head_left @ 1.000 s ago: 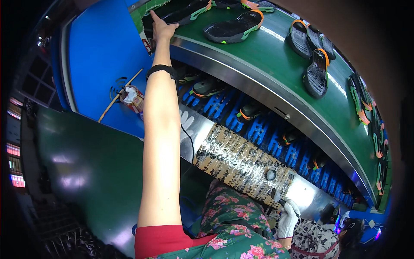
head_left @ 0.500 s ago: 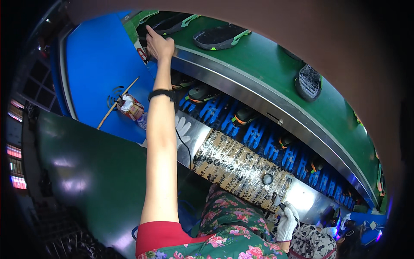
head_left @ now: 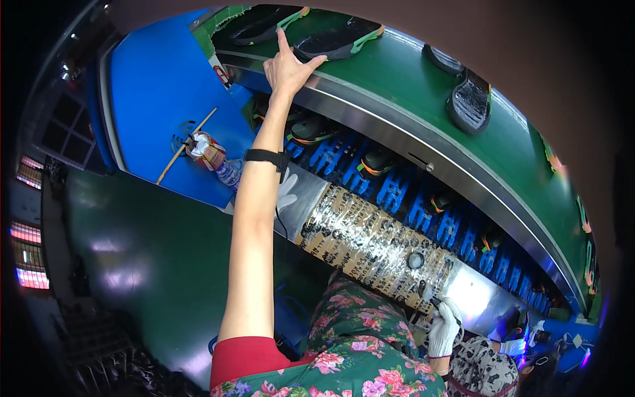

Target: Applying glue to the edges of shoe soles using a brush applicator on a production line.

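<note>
My bare left hand (head_left: 289, 71) reaches far forward over the metal edge of the green belt, fingers spread and nothing in it. Its index finger points up by a dark shoe sole (head_left: 261, 28) with green and orange edging, and its thumb lies near the front of a second dark sole (head_left: 337, 43). Low on the right, my right hand (head_left: 444, 329) wears a white knitted glove. Its fingers close round a thin brush-like tool (head_left: 428, 292) with a pale tip, over the end of a tape-covered cardboard sheet (head_left: 370, 248).
More soles (head_left: 471, 102) lie along the green belt (head_left: 403, 69). Under it, a rack of blue prongs (head_left: 390, 192) carries several shoes. A blue panel (head_left: 162, 86) at left holds a stick, carton and bottle. Another person in a patterned cap (head_left: 483, 370) is at lower right.
My left hand has moved right along the belt edge, from beside the first sole to between the two soles, and its thumb has spread. The right hand still grips its tool.
</note>
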A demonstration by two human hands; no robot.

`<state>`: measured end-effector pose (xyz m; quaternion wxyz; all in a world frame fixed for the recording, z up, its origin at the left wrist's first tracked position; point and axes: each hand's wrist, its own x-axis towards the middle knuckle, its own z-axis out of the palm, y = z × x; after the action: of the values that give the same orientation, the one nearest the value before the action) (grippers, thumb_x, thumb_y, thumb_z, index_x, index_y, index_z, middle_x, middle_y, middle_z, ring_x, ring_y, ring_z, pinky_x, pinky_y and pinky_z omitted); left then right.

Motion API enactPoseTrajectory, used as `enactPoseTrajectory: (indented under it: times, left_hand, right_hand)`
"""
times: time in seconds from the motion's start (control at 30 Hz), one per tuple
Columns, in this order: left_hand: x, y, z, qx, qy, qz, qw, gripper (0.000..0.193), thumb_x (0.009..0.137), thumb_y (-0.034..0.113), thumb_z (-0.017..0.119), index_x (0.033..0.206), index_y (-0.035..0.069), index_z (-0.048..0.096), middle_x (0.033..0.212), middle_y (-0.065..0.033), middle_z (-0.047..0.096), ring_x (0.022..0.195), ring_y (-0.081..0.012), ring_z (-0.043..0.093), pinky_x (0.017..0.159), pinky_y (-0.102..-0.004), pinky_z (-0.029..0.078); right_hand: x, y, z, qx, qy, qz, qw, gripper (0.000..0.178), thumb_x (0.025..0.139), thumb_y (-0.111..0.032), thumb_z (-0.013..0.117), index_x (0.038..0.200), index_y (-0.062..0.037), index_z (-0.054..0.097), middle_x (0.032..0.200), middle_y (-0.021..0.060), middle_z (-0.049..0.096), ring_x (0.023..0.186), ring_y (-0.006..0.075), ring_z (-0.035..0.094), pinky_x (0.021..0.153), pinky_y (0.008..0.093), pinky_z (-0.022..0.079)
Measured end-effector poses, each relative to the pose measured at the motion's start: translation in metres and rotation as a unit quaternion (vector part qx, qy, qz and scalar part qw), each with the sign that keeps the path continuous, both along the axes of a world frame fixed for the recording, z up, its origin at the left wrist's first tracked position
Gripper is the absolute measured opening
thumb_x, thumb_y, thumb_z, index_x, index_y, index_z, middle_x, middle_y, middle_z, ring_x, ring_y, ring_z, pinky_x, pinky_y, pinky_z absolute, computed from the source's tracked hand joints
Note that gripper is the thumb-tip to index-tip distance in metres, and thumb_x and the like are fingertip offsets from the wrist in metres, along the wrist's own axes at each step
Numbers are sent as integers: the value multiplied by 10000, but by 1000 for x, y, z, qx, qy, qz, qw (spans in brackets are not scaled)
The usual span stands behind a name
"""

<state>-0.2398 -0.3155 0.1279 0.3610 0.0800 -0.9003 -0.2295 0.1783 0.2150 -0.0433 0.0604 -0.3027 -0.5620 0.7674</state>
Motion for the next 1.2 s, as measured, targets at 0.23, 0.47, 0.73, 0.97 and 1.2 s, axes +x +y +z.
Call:
enactPoseTrajectory:
  times: [0.23,0.47,0.73,0.97,1.2]
  left_hand:
    - [-8,6,-9,-77,8,62,995,1260,748,770,730,1606,3,219,949,-229,755,927,-384,737,943,-479,477]
    - [10,26,-26,-12,141,25,990,1120,772,647,795,1511,-83,376,1115,-336,691,1063,-470,679,968,-484,509]
    - [109,222,-38,265,134,-322,899,495,931,101,733,1404,44,597,1256,-123,651,1167,-228,613,1024,-372,458]
    - [119,436,-14,171,-88,-586,787,551,925,186,767,1429,57,587,1271,-152,643,1189,-213,609,1010,-350,505]
    - [13,612,47,18,-236,-650,722,780,908,471,758,1550,135,469,1195,-132,676,1152,-188,649,917,-344,537]
  right_hand:
    - [15,8,-12,-3,7,18,1000,273,872,37,681,1141,70,716,1088,141,742,745,133,648,665,233,531]
    - [27,11,-11,-78,55,-26,995,259,871,26,692,1128,53,714,1102,163,741,775,141,653,665,251,532]
    - [25,15,-4,-128,95,-115,981,279,868,20,688,1134,95,721,1063,162,758,752,159,667,699,264,549]
    - [53,36,-7,-212,159,-171,949,245,877,54,654,1111,79,722,1095,177,750,835,160,691,712,250,562]
    - [101,38,5,-249,184,-254,916,234,878,92,629,1077,26,734,1117,165,750,864,181,712,726,266,592]
